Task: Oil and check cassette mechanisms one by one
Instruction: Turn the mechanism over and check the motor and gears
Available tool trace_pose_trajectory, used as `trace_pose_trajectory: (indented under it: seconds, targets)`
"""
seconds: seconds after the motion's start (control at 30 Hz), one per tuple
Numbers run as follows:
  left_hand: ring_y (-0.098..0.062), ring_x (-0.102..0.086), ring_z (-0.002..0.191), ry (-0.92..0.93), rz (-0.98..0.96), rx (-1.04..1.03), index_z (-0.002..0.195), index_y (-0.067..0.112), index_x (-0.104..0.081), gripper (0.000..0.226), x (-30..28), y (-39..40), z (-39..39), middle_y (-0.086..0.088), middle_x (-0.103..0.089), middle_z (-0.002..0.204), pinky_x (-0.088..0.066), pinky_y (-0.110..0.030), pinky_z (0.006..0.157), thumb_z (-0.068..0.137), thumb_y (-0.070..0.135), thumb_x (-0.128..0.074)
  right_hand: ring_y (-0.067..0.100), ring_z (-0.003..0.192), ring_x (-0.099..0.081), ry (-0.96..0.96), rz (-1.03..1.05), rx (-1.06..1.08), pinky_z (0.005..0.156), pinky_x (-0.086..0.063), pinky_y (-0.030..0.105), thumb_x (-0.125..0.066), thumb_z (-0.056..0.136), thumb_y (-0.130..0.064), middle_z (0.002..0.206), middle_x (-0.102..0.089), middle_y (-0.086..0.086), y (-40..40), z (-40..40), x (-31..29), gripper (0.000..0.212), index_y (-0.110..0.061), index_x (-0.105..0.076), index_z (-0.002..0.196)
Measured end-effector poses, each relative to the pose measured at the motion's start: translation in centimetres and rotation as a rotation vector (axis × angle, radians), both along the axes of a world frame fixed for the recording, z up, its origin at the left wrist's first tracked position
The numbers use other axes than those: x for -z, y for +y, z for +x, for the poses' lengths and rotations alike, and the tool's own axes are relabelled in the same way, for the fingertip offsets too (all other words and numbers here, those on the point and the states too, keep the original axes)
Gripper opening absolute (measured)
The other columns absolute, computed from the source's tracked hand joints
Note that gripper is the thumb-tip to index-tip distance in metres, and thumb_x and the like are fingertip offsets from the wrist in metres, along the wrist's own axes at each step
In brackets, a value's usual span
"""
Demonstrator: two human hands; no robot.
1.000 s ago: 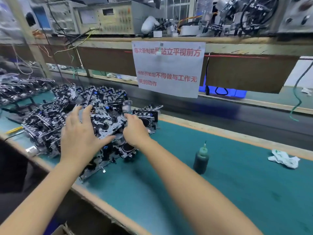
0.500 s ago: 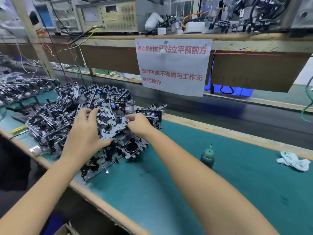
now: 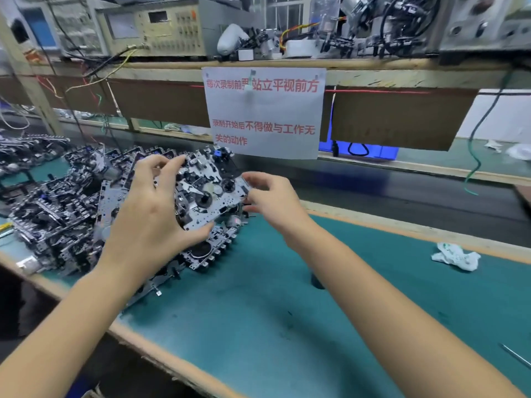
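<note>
A cassette mechanism [image 3: 207, 193], a grey metal plate with black gears and reels, is lifted above the heap of similar mechanisms [image 3: 60, 208] on the left of the green bench. My left hand [image 3: 149, 216] grips its left side, thumb under the near edge and fingers over the top. My right hand [image 3: 273, 199] pinches its right edge between thumb and fingers. The oil bottle is almost wholly hidden behind my right forearm; only its dark base [image 3: 317, 281] shows.
A crumpled white rag [image 3: 455, 255] lies at the right on the green mat [image 3: 258, 326]. A paper notice [image 3: 264, 113] hangs from the shelf ahead, with test instruments above it. A dark conveyor belt [image 3: 402, 193] runs behind the mat. More mechanisms [image 3: 26, 150] lie far left.
Both hands have raised one mechanism off the heap and tilted its face toward me. The view has shifted, and my right forearm now covers the oil bottle.
</note>
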State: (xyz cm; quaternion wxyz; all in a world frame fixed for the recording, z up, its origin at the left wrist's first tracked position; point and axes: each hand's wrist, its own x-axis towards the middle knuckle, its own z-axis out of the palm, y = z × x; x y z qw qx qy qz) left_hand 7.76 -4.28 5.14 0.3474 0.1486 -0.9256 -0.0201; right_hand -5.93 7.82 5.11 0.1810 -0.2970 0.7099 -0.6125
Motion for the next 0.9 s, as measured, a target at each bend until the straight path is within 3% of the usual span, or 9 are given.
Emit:
trace_pose_trajectory:
  seconds: [0.13,0.2,0.33,0.47,0.6,0.8,0.9]
  targets:
    - [-0.018,-0.040,0.108,0.017,0.102,0.216,0.135,0.001,-0.043,0.094,0.1,5.4,-1.6,-0.018,-0.041,0.124,-0.035,-0.022,0.091,0.056,0.034,-0.081,0.012,0.073,-0.062,0.055,-0.006,0.125,0.090,-0.051,0.047,-0.048,0.086,0.005,0.091,-0.063,-0.006,8.6,0.4,-0.1,0.034,-0.018,-0.062,0.108]
    - [-0.010,-0.039,0.106,0.011,0.174,0.334,0.136,0.004,-0.043,0.094,0.6,8.5,-2.5,-0.012,-0.040,0.123,-0.028,-0.012,0.094,0.056,0.040,-0.077,0.006,0.070,-0.064,0.063,-0.002,0.191,0.088,-0.051,0.047,-0.053,0.085,0.003,0.095,-0.067,-0.003,13.2,0.8,0.1,0.032,-0.023,-0.063,0.101]
    - [0.009,-0.037,0.100,-0.045,0.344,0.579,0.135,0.013,-0.043,0.094,2.9,14.9,-4.3,0.004,-0.036,0.120,-0.020,0.007,0.091,0.055,0.047,-0.082,0.000,0.066,-0.064,0.012,0.003,0.350,0.079,-0.055,0.026,-0.055,0.086,0.002,0.094,-0.069,-0.010,21.7,2.1,2.0,0.033,-0.029,-0.065,0.093]
    - [0.012,-0.037,0.103,-0.190,0.490,0.727,0.137,0.021,-0.040,0.093,7.2,20.3,-6.3,0.008,-0.033,0.121,-0.023,0.006,0.088,0.056,0.042,-0.083,0.011,0.072,-0.067,-0.041,0.168,0.544,0.071,-0.048,0.014,-0.059,0.086,-0.002,0.104,-0.066,0.000,28.2,3.2,6.0,0.028,-0.025,-0.062,0.102]
    - [0.027,-0.028,0.107,-0.326,0.604,0.804,0.138,0.024,-0.035,0.092,11.3,24.0,-8.1,0.012,-0.029,0.123,-0.020,0.008,0.086,0.061,0.037,-0.085,0.018,0.081,-0.065,-0.088,0.243,0.653,0.087,-0.051,0.041,-0.060,0.087,-0.003,0.109,-0.063,-0.002,31.8,3.5,9.6,0.025,-0.024,-0.063,0.101]
    - [0.020,-0.031,0.110,-0.371,0.587,0.851,0.141,0.026,-0.033,0.097,13.5,25.0,-10.8,0.013,-0.027,0.127,-0.019,0.007,0.090,0.058,0.050,-0.078,0.014,0.075,-0.064,-0.031,0.306,0.691,0.081,-0.053,0.039,-0.060,0.089,-0.011,0.105,-0.058,-0.005,33.2,2.7,11.1,0.026,-0.037,-0.060,0.092]
    - [0.021,-0.028,0.115,-0.372,0.543,0.882,0.142,0.029,-0.031,0.097,13.2,24.5,-12.0,0.016,-0.025,0.126,-0.026,0.000,0.096,0.058,0.054,-0.073,0.015,0.070,-0.064,-0.017,0.310,0.690,0.081,-0.053,0.042,-0.060,0.089,-0.011,0.105,-0.057,-0.005,33.3,2.0,11.3,0.026,-0.036,-0.058,0.093]
